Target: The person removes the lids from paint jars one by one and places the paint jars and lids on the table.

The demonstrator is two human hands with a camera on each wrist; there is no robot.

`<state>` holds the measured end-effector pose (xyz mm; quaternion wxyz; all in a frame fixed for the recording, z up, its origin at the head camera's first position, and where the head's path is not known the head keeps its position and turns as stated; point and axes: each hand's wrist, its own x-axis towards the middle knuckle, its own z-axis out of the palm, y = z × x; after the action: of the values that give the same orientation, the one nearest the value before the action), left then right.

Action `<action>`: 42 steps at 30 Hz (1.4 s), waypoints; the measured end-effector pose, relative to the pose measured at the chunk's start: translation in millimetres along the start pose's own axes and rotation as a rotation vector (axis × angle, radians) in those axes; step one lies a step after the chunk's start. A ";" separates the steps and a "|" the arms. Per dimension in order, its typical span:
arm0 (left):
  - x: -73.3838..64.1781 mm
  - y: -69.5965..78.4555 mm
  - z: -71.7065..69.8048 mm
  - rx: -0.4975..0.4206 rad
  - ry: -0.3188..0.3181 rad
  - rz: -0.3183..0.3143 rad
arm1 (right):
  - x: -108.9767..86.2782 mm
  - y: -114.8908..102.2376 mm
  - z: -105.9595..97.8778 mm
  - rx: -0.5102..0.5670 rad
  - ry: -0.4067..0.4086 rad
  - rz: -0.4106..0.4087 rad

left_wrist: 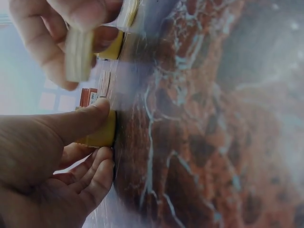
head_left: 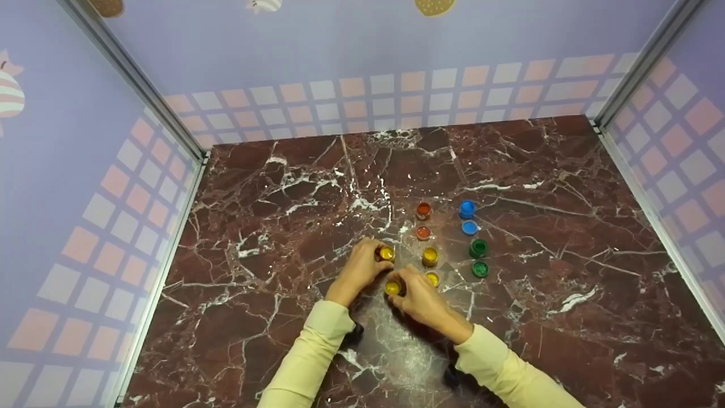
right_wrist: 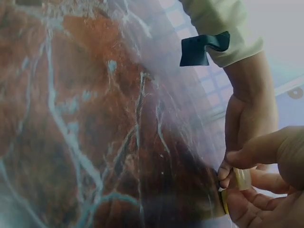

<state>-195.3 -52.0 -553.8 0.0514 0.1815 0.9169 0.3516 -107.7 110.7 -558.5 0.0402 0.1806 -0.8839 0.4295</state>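
Note:
My left hand (head_left: 360,267) grips a small yellow paint jar (head_left: 387,254) that stands on the marble-patterned table. In the left wrist view, the thumb lies against one side of that jar (left_wrist: 105,130) and the fingers are at the other. Just nearer to me, my right hand (head_left: 420,298) pinches a round yellowish lid (head_left: 393,288) between thumb and fingers. Seen from the right wrist, the lid (right_wrist: 243,179) is held on edge, apart from the jar. Another yellow jar (head_left: 430,256) stands right of the left hand, and its yellow lid (head_left: 433,279) lies partly behind the right hand.
Beyond stand a red jar (head_left: 423,210) and its red lid (head_left: 423,233). On the right, a blue jar (head_left: 467,209), blue lid (head_left: 469,228), green jar (head_left: 478,247) and green lid (head_left: 480,269) form a column. Patterned panels (head_left: 362,62) enclose the table's back and sides.

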 end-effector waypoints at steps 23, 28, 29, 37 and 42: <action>2.8 -0.3 -6.9 -0.021 -0.057 -0.033 | 12.8 5.4 12.3 -0.052 0.036 0.024; 2.0 -0.9 -5.8 -0.026 -0.054 -0.040 | 14.1 5.9 15.0 -0.054 0.057 0.034; 1.9 -1.2 -5.8 -0.025 -0.055 -0.043 | 14.1 6.3 15.5 -0.055 0.059 0.035; -0.8 -2.5 -6.4 -0.050 -0.075 -0.079 | 15.0 5.8 18.1 -0.030 0.053 0.064; -1.9 -3.3 -6.6 -0.050 -0.071 -0.078 | 15.8 6.2 18.1 -0.038 0.056 0.054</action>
<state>-196.0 -59.1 -551.1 0.1023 0.1565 0.9118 0.3655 -123.1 95.7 -570.8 0.0566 0.1438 -0.8949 0.4186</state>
